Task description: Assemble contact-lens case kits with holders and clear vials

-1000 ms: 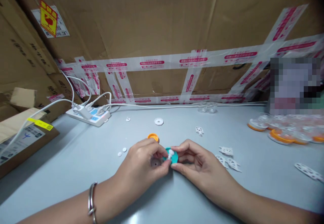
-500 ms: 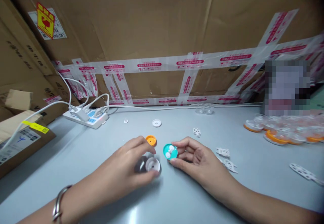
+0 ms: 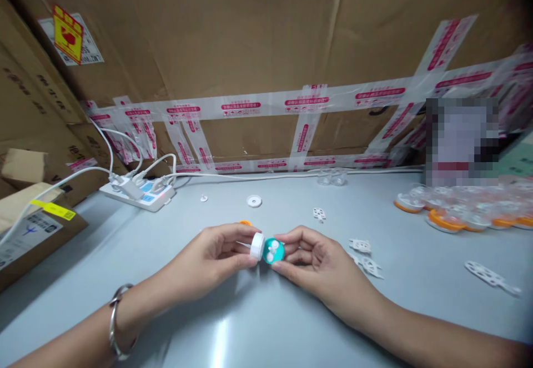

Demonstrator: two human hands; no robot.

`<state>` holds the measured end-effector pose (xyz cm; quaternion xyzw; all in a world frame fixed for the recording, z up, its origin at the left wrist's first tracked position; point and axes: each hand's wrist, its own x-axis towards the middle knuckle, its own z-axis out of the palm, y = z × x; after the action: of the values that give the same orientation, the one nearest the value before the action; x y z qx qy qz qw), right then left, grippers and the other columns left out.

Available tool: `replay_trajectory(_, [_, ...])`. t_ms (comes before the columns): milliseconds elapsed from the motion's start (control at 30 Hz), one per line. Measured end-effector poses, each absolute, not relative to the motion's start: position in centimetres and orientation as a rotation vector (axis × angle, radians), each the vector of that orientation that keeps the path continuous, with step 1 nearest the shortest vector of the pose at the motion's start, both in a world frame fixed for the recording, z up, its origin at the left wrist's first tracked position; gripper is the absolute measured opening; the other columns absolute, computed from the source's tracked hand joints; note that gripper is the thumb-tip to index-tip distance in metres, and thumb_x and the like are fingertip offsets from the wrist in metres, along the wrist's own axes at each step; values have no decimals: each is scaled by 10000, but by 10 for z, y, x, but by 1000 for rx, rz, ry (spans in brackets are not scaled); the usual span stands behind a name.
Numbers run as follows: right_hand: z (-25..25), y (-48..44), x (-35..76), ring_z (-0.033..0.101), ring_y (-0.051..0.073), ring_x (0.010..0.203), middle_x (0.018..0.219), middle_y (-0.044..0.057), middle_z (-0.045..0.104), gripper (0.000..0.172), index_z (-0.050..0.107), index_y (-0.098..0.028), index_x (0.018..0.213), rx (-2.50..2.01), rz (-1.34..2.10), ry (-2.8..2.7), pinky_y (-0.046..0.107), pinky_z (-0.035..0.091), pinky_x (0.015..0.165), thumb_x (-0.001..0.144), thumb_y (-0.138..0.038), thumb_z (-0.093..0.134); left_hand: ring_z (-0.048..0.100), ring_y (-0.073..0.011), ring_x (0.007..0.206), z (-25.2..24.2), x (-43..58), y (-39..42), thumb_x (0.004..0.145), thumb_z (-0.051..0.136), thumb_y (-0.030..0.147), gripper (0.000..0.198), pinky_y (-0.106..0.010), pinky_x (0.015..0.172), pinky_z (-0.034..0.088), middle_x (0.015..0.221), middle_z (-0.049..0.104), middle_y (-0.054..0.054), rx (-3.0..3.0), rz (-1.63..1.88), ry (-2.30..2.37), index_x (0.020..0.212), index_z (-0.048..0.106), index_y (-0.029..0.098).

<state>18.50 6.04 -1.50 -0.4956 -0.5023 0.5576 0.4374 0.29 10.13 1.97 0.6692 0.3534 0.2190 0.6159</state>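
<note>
My left hand (image 3: 212, 257) pinches a white round cap (image 3: 257, 245) between thumb and fingers, held on edge just above the grey table (image 3: 125, 257). My right hand (image 3: 310, 260) grips a teal disc (image 3: 273, 251) with small white pieces set in its face. The white cap and the teal disc are side by side and nearly touching. An orange cap (image 3: 245, 223) peeks out on the table just behind my left fingers.
White flat plastic parts (image 3: 361, 245) lie right of my right hand, another strip (image 3: 491, 277) further right. A heap of clear and orange discs (image 3: 458, 212) sits at the far right. A white ring (image 3: 254, 201) and a power strip (image 3: 139, 193) are behind. A cardboard box (image 3: 25, 229) stands left.
My left hand has lifted the white cap off the table and brought it right, up against the teal disc. My right hand has kept the teal disc almost in place.
</note>
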Motion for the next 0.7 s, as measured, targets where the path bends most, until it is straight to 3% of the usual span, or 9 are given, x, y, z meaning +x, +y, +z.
replay_trajectory(233, [-17, 57, 185, 622, 113, 705, 784, 6, 631, 237, 555, -178, 840, -1216, 1373, -1260, 244, 507, 678, 632, -200, 668, 618, -170, 857, 24, 8, 99, 719, 614, 193, 211, -287, 798, 458, 886, 683, -44, 1680, 491, 929, 923, 627, 138])
replay_trajectory(533, [-21, 54, 183, 646, 129, 757, 770, -11, 645, 224, 553, -196, 852, -1145, 1392, -1266, 255, 526, 720, 656, -173, 661, 597, -130, 641, 27, 11, 87, 764, 604, 303, 168, -217, 609, 441, 715, 664, 3, 2204, 472, 1098, 865, 645, 175])
replay_trajectory(700, [-20, 52, 183, 659, 129, 767, 763, -29, 643, 210, 539, -213, 855, -1120, 1398, -1284, 253, 529, 743, 683, -159, 647, 599, -144, 626, 24, 14, 83, 793, 559, 332, 183, -219, 577, 426, 700, 670, -13, 2236, 424, 1131, 830, 645, 174])
